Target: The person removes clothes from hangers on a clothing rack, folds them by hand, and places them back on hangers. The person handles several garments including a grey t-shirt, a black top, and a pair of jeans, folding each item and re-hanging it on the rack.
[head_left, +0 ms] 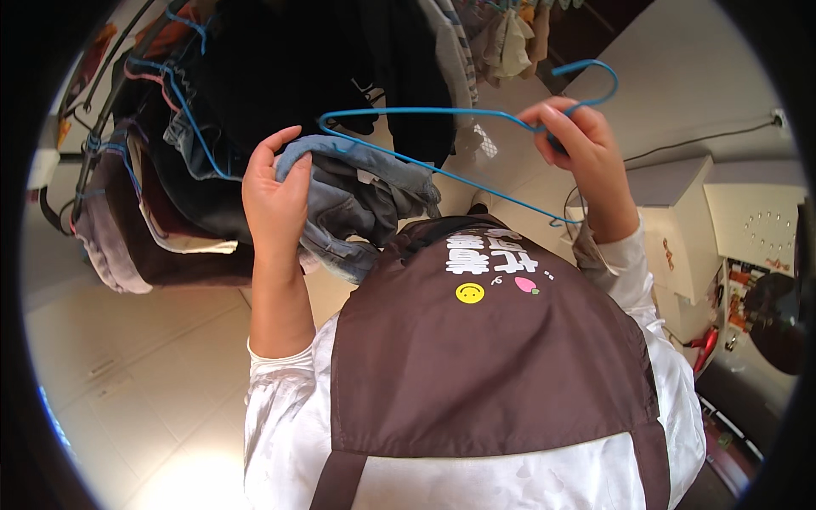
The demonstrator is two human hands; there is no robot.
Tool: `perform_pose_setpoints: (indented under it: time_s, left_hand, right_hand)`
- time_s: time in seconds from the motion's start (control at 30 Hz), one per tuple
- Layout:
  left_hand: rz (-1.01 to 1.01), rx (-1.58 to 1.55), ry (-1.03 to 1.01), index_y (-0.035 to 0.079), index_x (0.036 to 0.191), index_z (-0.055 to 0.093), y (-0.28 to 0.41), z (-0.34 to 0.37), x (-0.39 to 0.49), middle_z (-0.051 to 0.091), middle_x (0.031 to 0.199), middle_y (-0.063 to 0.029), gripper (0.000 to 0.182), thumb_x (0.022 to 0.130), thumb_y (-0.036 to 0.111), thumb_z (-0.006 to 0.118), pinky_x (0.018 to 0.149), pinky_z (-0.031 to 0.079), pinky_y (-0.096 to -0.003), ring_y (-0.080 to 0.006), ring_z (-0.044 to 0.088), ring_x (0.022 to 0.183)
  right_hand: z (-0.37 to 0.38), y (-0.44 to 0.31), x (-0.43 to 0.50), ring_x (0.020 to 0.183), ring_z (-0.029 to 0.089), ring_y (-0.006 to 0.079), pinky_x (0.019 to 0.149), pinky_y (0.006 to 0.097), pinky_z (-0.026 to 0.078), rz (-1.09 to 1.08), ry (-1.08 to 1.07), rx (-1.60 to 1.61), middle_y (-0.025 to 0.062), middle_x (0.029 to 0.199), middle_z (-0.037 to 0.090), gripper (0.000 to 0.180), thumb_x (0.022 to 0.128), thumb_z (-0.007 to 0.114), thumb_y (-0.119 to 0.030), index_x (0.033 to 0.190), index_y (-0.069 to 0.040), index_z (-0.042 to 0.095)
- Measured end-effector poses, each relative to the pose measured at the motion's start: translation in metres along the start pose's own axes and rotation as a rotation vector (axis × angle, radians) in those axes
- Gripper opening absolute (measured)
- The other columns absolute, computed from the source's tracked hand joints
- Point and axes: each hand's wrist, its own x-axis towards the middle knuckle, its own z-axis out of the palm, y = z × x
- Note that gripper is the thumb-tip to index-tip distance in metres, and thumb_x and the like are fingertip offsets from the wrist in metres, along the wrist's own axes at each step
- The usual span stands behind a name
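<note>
My left hand point(280, 188) grips the waistband of a pair of blue-grey denim jeans point(344, 217), which hangs bunched beside my apron. Up at the right, my right hand point(574, 137) is closed around the neck of a blue clothes hanger point(433, 111), just below its hook. The hanger's far corner reaches over to the jeans, near my left thumb. A small notch of the hanger shows against the waistband, but whether it is hooked on the cloth I cannot tell. The hanger's other corner points down towards my right forearm.
To the left and ahead, a clothes rack point(95, 127) carries dark garments point(287, 64) on blue and pink hangers. Small light clothes point(510, 44) hang farther off. On the right are a white cabinet point(688, 223), a black cable point(701, 137) and a red hair dryer point(704, 347).
</note>
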Motion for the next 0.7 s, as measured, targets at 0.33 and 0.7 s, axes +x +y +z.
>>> perform_pose_setpoints:
  time_s: [0.33,0.7]
  left_hand:
    - [0.279,0.315,-0.055,0.002,0.11,0.066,0.034,0.043,0.031,0.061,0.086,0.0009,0.026,0.084,0.006,0.066,0.068,0.042,-0.018,-0.0051,0.053,0.074]
    - [0.761,0.654,0.004,0.008,0.113,0.067,0.077,0.045,0.029,0.064,0.08,-0.0026,0.034,0.08,0.002,0.073,0.061,0.044,-0.0204,-0.0085,0.055,0.067]
  right_hand:
    - [0.006,0.031,-0.033,0.058,0.042,0.004,0.053,0.0205,0.033,0.044,0.021,0.043,-0.0031,0.063,0.05,0.025,0.1,0.047,-0.016,0.106,0.0,0.066]
    - [0.052,0.047,0.015,0.063,0.054,0.0097,0.061,0.0256,0.045,-0.152,-0.084,-0.15,0.0021,0.069,0.055,0.053,0.092,0.055,-0.004,0.143,-0.011,0.043]
